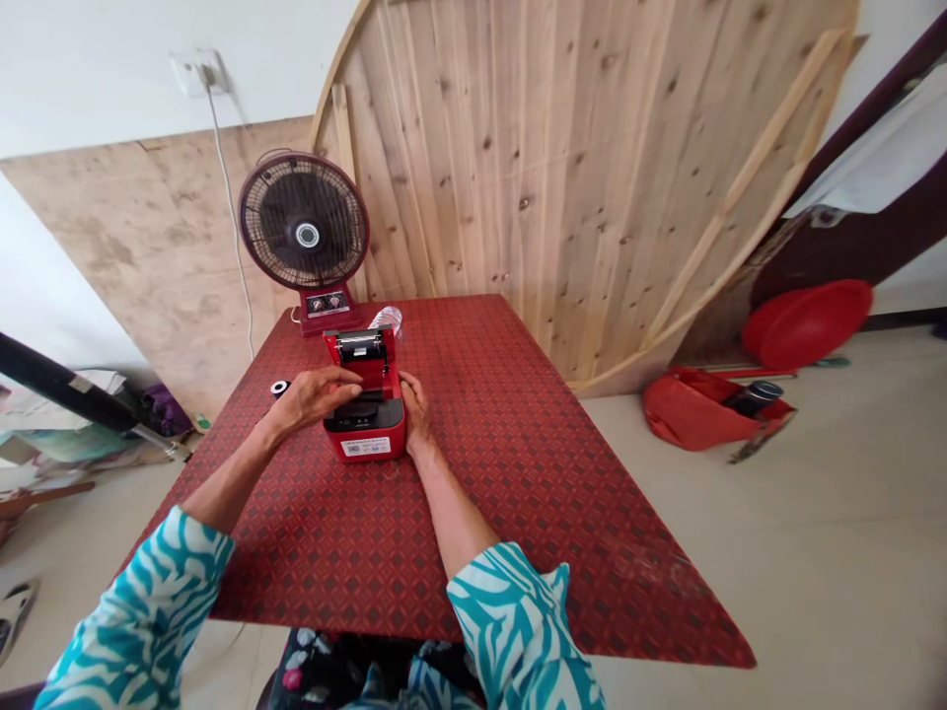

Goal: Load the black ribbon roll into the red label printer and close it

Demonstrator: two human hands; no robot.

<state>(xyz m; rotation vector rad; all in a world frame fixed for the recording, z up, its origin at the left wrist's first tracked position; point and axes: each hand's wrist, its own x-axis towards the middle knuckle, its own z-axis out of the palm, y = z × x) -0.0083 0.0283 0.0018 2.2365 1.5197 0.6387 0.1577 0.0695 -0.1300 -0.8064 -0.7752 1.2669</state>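
A small red and black receipt printer (pixel 366 434) stands on the red patterned table (pixel 518 473) with its lid tilted open toward the fan. My left hand (pixel 315 392) reaches over the printer's top from the left, fingers stretched toward the open paper bay. My right hand (pixel 415 409) rests against the printer's right side, fingers curled along its edge. A small black and white paper roll (pixel 279 388) lies on the table just left of my left hand.
A red table fan (pixel 305 237) stands at the table's far end, its cord running up to a wall socket (pixel 198 71). A clear plastic bottle (pixel 386 319) lies behind the printer. Wooden boards lean on the wall. A red basin (pixel 806 320) and red bag (pixel 695 409) sit on the floor right.
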